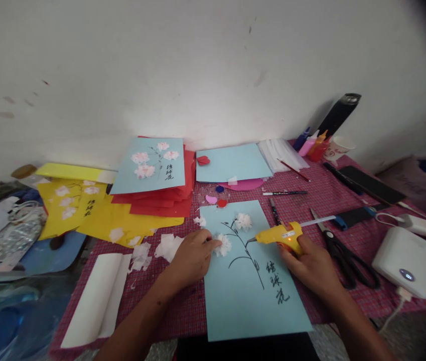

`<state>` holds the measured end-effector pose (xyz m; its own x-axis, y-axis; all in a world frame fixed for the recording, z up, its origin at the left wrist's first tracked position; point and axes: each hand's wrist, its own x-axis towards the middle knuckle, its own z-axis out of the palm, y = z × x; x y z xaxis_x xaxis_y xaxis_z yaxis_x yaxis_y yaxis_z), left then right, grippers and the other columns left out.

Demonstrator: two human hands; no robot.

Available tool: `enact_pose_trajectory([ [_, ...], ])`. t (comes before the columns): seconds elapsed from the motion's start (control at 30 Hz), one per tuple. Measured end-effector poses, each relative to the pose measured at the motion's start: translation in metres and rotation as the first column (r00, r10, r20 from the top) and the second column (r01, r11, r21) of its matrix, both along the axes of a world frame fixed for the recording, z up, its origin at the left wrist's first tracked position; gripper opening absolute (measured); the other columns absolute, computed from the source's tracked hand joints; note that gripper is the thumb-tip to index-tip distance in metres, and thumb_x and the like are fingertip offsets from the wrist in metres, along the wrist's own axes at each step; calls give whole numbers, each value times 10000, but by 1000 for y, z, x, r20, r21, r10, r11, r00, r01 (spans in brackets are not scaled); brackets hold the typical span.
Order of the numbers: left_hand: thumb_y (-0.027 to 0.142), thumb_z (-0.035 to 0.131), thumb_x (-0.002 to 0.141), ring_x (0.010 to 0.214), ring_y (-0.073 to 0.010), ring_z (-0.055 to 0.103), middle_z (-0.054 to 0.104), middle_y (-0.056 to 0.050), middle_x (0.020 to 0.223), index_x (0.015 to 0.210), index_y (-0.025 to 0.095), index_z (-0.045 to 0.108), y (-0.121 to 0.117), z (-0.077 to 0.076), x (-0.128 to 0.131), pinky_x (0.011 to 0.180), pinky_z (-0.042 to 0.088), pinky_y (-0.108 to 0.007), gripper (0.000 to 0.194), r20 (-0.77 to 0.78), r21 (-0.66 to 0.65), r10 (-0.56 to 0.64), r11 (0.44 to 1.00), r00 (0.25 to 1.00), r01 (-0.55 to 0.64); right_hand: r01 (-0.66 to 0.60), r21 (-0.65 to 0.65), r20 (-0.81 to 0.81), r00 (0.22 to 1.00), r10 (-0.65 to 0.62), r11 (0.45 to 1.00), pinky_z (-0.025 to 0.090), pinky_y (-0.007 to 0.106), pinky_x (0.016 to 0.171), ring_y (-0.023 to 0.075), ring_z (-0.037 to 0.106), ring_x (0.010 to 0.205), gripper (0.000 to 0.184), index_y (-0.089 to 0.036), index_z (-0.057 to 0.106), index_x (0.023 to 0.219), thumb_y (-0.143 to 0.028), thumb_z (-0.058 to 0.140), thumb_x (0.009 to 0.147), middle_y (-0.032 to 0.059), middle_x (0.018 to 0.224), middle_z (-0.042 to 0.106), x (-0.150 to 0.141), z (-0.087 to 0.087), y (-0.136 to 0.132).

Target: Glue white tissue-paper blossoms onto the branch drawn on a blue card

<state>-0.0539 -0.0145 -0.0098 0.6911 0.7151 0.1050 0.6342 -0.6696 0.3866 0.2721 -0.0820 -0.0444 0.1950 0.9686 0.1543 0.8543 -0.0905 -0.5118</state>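
Observation:
A light-blue sheet of card (235, 311) lies before me, with a dark branch drawn on it and black handwritten characters at its lower right. One white paper flower (243, 221) sits at the upper part of the branch. My left hand (193, 256) has its fingers closed at the edge of a second paper flower (223, 245), low over the card's left side. In my right hand (312, 265) is a yellow hot glue gun (281, 237), its nozzle pointing left at the branch. A glue stick (318, 221) juts from the gun's back.
White paper pieces (168, 246) and a folded white paper (96, 296) lie left. Behind stand a finished blue flower card (152, 168) on red sheets and yellow sheets (111, 220). Scissors (342, 255), a white power bank (404, 260) and paint bottles (316, 145) are at right.

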Motion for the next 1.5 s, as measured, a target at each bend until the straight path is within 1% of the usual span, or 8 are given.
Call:
enact_pose_trajectory([
  [0.13, 61, 437, 861, 929, -200, 537, 556, -83, 1023, 1206, 196, 625, 2, -4, -2, 820, 479, -337, 415, 75, -15, 22, 1000, 997, -21, -7, -8, -2, 1000, 7, 1000, 315, 283, 500, 166, 512, 503, 389, -240, 416, 716, -572, 555, 864, -11, 582, 525, 0, 1, 0],
  [0.23, 90, 419, 898, 967, -204, 543, 562, -90, 1035, 1244, 189, 600, 4, -5, -1, 869, 478, -350, 402, 157, -21, 90, 996, 983, -88, -10, 1, -3, 1000, 10, 1000, 317, 285, 501, 168, 513, 503, 386, -242, 415, 708, -571, 546, 862, -5, 585, 533, -1, 1, 1],
  [0.33, 112, 440, 892, 977, -219, 546, 564, -95, 1028, 1233, 186, 603, 4, -3, 3, 884, 476, -372, 385, 164, -27, 138, 990, 977, -135, -14, 4, 15, 1000, 14, 1000, 320, 288, 505, 178, 521, 519, 387, -244, 419, 704, -577, 542, 857, 9, 601, 552, -1, 1, 2],
  [0.53, 115, 472, 856, 951, -238, 547, 574, -100, 986, 1143, 156, 649, 2, 2, 9, 852, 467, -393, 339, 116, 2, 114, 993, 987, -115, -14, 2, 2, 1000, 14, 1000, 315, 282, 498, 174, 514, 512, 391, -244, 419, 711, -586, 538, 856, 12, 605, 559, -1, 1, 2],
  [0.83, 131, 474, 885, 932, -220, 557, 588, -95, 983, 1127, 162, 663, 1, 0, 9, 832, 465, -368, 309, 160, -18, 68, 998, 985, -66, -10, -30, -9, 1000, 10, 999, 325, 280, 503, 179, 531, 521, 363, -237, 453, 722, -563, 549, 847, 16, 592, 576, 0, 1, 2],
  [1.03, 239, 516, 935, 912, -200, 568, 602, -81, 968, 1051, 175, 672, 4, -3, 10, 836, 473, -358, 204, 222, -61, 121, 992, 968, -110, -13, -22, 13, 1000, 13, 1000, 316, 287, 500, 178, 526, 503, 370, -239, 444, 710, -571, 535, 842, 17, 586, 577, -1, 4, 2],
  [1.3, 216, 534, 924, 872, -192, 579, 617, -64, 896, 953, 189, 688, 6, -2, 18, 813, 478, -349, 160, 225, -37, 158, 987, 961, -154, -23, -31, 13, 1000, 23, 999, 330, 283, 508, 188, 555, 530, 346, -234, 459, 748, -552, 544, 852, 19, 606, 600, 0, 0, 2],
  [1.5, 208, 558, 905, 854, -189, 585, 624, -59, 882, 906, 194, 691, 7, -4, 21, 818, 483, -351, 134, 232, -16, 175, 984, 957, -176, -33, -5, 11, 999, 33, 999, 334, 283, 522, 188, 560, 553, 350, -236, 441, 739, -549, 533, 866, 28, 634, 607, -1, 1, 2],
])
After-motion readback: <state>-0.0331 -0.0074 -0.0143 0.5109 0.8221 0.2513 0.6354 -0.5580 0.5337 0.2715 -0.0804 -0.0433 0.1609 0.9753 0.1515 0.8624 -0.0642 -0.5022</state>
